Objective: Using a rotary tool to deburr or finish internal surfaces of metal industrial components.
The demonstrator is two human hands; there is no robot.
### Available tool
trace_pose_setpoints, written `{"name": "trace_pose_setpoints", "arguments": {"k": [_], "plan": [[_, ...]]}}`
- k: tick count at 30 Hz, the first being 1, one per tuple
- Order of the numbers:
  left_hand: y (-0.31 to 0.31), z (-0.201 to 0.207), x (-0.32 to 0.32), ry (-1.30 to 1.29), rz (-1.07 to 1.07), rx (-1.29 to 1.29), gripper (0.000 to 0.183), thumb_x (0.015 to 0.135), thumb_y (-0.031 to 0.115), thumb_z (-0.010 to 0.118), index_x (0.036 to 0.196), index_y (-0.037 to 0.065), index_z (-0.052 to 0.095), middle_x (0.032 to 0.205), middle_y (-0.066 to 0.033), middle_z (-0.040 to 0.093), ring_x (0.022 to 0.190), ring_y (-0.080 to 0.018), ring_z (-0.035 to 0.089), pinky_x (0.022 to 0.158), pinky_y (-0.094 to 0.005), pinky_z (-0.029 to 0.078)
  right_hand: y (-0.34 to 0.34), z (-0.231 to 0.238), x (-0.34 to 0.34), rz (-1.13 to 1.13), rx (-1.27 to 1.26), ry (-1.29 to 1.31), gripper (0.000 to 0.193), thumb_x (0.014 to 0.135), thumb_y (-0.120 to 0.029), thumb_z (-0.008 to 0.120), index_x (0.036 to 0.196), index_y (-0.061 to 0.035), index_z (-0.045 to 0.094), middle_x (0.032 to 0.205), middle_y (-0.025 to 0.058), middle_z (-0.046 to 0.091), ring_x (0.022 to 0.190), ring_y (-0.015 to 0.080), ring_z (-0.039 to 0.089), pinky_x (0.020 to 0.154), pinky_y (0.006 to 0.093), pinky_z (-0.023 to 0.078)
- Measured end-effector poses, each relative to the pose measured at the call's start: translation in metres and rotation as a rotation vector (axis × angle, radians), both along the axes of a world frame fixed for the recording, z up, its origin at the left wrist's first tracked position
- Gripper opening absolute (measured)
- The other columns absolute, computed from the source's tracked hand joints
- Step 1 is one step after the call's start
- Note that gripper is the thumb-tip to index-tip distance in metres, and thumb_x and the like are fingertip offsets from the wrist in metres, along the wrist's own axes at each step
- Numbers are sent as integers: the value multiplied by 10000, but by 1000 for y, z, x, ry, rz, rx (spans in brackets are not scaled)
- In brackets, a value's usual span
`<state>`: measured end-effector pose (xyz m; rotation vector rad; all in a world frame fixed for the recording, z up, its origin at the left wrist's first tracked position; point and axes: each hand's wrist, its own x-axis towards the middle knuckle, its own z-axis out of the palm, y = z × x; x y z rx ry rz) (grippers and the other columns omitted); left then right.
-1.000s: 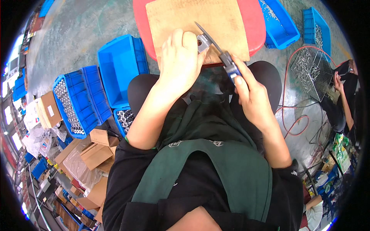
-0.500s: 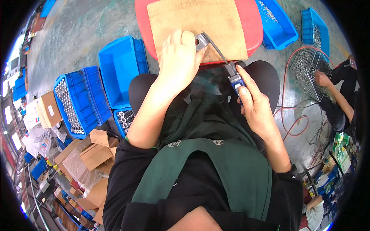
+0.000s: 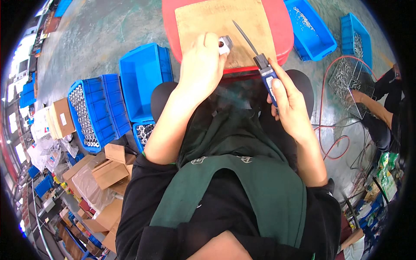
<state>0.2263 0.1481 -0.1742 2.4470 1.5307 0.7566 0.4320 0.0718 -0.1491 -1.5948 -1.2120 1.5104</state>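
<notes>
In the upper middle of the frame, the person's left hand (image 3: 200, 65) is closed around a small silver-grey metal block with a round dark hole (image 3: 225, 45), its fingers curled and the thumb along the near side. The block pokes out to the right of the fingers, over a tan, rectangular board (image 3: 225, 19) that lies on a red, round-cornered seat-like top (image 3: 284, 30) at the top of the frame.

Right of centre, the person's right hand (image 3: 289, 97) grips a hand tool with a blue-and-black handle and a slim, dark, tapering blade (image 3: 269, 83), the thumb laid along the handle. The blade slants toward the upper left, and its tip is apart from the block, near it.

Left of the left forearm stand a blue, open plastic bin (image 3: 138, 82), a blue, ribbed plastic crate filled with silver metal parts (image 3: 82, 117) and a smaller blue bin of metal pieces (image 3: 143, 133). At the upper right, a blue, shallow plastic tray (image 3: 318, 52) holds small pale bits. At the right edge, a co-worker's hand (image 3: 356, 96) reaches into a silver wire-mesh basket of metal pieces (image 3: 362, 78); what it grasps is too small to tell.
</notes>
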Motion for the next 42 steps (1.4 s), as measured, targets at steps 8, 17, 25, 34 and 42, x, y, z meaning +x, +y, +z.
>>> {"name": "trace_pose_setpoints", "arguments": {"k": [8, 17, 25, 34, 42], "plan": [[-1, -7, 8, 73, 46, 13, 328, 744, 137, 746, 962, 11, 537, 844, -154, 585, 840, -336, 580, 747, -414, 463, -26, -1, 7, -2, 11, -34, 420, 1020, -269, 418, 1432, -190, 412, 752, 5, 514, 558, 37, 416, 495, 187, 390], [-4, -15, 14, 79, 51, 61, 342, 729, 121, 748, 920, -17, 501, 903, -185, 524, 856, -364, 525, 756, -441, 442, -32, 2, 5, 96, 26, -231, 427, 987, -177, 485, 1409, -146, 426, 932, 108, 573, 815, 192, 535, 694, 293, 455], [-4, -15, 15, 42, 37, 57, 341, 739, 123, 739, 925, -18, 491, 917, -196, 516, 864, -378, 527, 760, -447, 446, 8, -13, -13, 112, 188, -289, 409, 959, -159, 519, 1359, -102, 463, 1038, 268, 631, 988, 414, 619, 817, 411, 501], [-6, -15, 11, 69, 38, 55, 354, 735, 124, 742, 941, -15, 489, 929, -192, 517, 877, -374, 529, 760, -448, 446, -28, -10, 2, 117, 38, -336, 460, 985, -125, 455, 1438, -175, 399, 698, 15, 492, 566, 64, 427, 527, 238, 415], [-7, -18, 16, 84, 71, 79, 344, 733, 133, 746, 922, -9, 497, 925, -193, 516, 876, -372, 528, 759, -444, 448, 9, -15, -11, 119, 197, -286, 410, 963, -175, 525, 1365, -116, 467, 1073, 249, 635, 1038, 382, 623, 841, 405, 495]]}}
